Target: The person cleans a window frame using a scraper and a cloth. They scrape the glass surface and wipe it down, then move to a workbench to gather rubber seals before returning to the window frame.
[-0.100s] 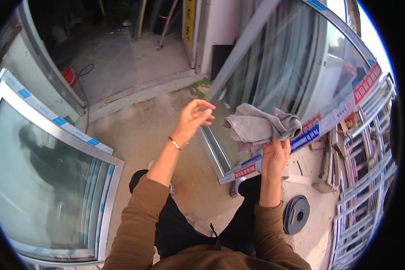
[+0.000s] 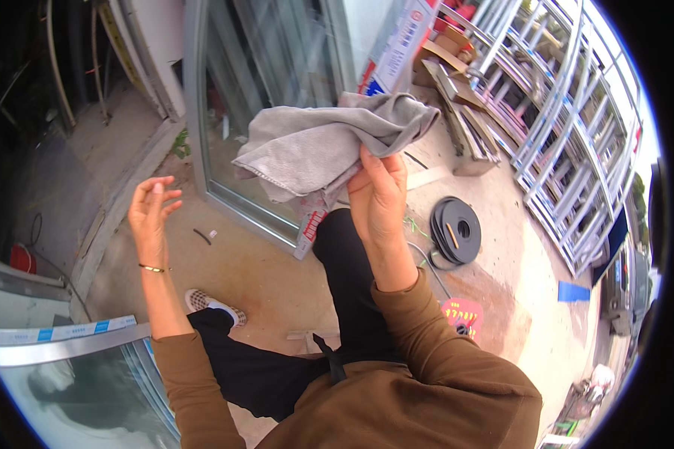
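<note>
A grey cloth point(image 2: 303, 146) hangs bunched and partly unfolded from my right hand point(image 2: 380, 191), pinched between thumb and fingers. Behind the cloth, a glazed window panel in a silver frame point(image 2: 198, 123) stands upright; the cloth covers part of its lower side. Whether the cloth touches the glass I cannot tell. My left hand point(image 2: 152, 209) is raised to the left of that panel, fingers bent but apart and nothing in them. A gold-coloured bracelet circles the left wrist.
Another framed glass panel point(image 2: 90, 389) with blue-and-white tape is at lower left. A black reel point(image 2: 455, 230) lies on the concrete to my right, near a red sign-like piece point(image 2: 463, 318). Silver metal frames point(image 2: 554, 142) lean at the right, beside wooden pieces point(image 2: 457, 112). A red bucket point(image 2: 22, 259) sits far left.
My view has turned to the right, with my body and both hands. The cloth stays in my right hand and now appears larger; more of the reel and the leaning frames shows.
</note>
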A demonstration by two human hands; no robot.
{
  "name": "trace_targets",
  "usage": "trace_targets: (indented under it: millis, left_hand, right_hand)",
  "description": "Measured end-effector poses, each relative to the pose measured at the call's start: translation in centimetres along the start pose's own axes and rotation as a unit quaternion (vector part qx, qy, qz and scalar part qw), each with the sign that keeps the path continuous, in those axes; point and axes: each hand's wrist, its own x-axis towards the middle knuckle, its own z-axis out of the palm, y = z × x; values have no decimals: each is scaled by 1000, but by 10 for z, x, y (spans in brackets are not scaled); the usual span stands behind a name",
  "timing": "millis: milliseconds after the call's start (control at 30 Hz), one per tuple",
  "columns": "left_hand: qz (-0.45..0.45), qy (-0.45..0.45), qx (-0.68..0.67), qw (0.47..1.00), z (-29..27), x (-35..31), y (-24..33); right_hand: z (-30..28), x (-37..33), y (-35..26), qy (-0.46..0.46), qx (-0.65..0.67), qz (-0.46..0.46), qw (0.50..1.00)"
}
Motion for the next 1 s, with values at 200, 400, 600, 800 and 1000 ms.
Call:
trace_targets:
  millis: [200,400,600,800,1000]
  left_hand:
    - [-70,25,83,994,-18,2,-23]
    - [-63,-40,136,988,-9,4,-36]
    - [-126,-69,162,976,22,6,-32]
    - [-150,-96,157,971,50,-25,-28]
    - [-160,-80,162,970,59,-51,-19]
  right_hand:
    - [-114,-125,-107,174,-193,-2,966]
    - [-250,-279,-174,442,-335,189,810]
    - [-311,-410,-250,550,-420,265,671]
    - [-362,-468,-305,659,-559,266,428]
    - [-405,-477,-288,481,-719,404,298]
